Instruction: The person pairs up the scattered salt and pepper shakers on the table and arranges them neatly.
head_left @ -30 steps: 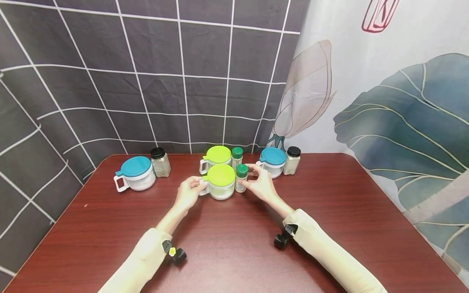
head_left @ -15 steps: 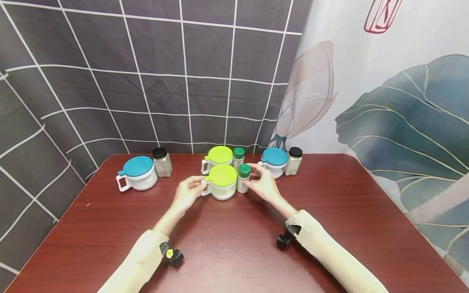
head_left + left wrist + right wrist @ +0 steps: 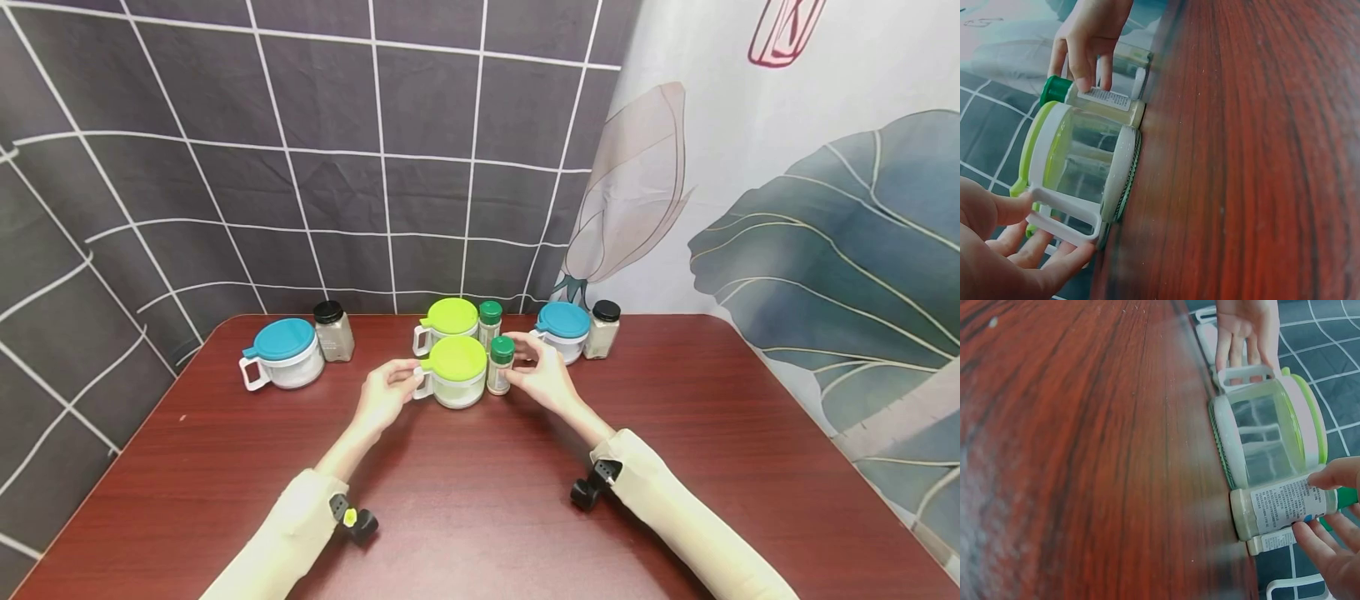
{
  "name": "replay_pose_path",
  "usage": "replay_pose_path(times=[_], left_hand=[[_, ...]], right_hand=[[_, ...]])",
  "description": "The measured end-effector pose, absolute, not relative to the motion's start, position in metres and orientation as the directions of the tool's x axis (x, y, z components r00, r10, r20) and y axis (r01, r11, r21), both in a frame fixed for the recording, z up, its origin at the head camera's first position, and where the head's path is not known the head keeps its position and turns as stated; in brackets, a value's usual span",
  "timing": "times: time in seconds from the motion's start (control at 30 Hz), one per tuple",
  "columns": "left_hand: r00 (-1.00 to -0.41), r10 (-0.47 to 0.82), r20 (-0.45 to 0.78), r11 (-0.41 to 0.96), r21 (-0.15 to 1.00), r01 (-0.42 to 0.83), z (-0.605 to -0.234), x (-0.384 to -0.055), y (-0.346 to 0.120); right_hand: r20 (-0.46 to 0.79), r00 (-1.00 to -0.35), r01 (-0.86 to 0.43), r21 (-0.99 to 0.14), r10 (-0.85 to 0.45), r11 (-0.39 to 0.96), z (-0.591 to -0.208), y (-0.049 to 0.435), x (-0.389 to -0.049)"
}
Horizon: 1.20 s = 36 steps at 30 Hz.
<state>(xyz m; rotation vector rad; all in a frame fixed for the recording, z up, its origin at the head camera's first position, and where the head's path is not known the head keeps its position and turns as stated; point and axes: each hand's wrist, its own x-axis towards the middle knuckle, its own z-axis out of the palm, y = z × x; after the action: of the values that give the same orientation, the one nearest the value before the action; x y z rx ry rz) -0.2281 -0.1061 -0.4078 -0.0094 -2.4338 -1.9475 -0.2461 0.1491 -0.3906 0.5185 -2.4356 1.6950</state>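
My left hand [image 3: 386,396] pinches the white handle of a clear seasoning jar [image 3: 1085,150] with a lime-green lid [image 3: 457,358], thumb on the handle's upper end and fingers below. The jar stands upright on the table. Right beside it stands a small spice bottle [image 3: 1282,506] with a green cap [image 3: 502,349] and a printed label. My right hand [image 3: 545,377] holds this bottle between thumb and fingers. Behind them are a second lime-lidded jar [image 3: 450,315] and another green-capped bottle [image 3: 491,314], both partly hidden.
On the left, a blue-lidded jar [image 3: 283,354] stands next to a black-capped shaker [image 3: 334,333]. A similar blue-lidded jar [image 3: 562,329] and black-capped shaker [image 3: 602,332] stand right of my right hand. Behind the reddish-brown table [image 3: 465,500] hangs a dark grid-patterned cloth [image 3: 322,200].
The head view has shifted slightly, so everything appears a little further right. Both hands keep their grips, and the jar and bottle stay side by side.
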Motion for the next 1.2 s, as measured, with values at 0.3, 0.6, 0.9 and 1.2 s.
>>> replay_pose_path(times=[0.3, 0.6, 0.9, 1.2], left_hand=[[-0.999, -0.033, 0.038, 0.231, 0.972, 0.029, -0.410, -0.231, -0.104], [-0.999, -0.029, 0.027, 0.228, 0.973, 0.019, -0.410, -0.232, -0.103], [-1.000, -0.017, 0.023, 0.227, 0.974, 0.018, -0.408, -0.230, -0.105], [-1.000, -0.009, 0.022, 0.229, 0.973, 0.019, -0.408, -0.230, -0.105]], right_hand=[[0.291, -0.931, -0.347, -0.893, -0.219, 0.287, -0.375, 0.145, -0.234], [0.293, -0.933, -0.346, -0.891, -0.211, 0.293, -0.379, 0.146, -0.236], [0.284, -0.935, -0.338, -0.893, -0.211, 0.296, -0.378, 0.144, -0.234], [0.298, -0.930, -0.354, -0.881, -0.213, 0.314, -0.377, 0.144, -0.233]])
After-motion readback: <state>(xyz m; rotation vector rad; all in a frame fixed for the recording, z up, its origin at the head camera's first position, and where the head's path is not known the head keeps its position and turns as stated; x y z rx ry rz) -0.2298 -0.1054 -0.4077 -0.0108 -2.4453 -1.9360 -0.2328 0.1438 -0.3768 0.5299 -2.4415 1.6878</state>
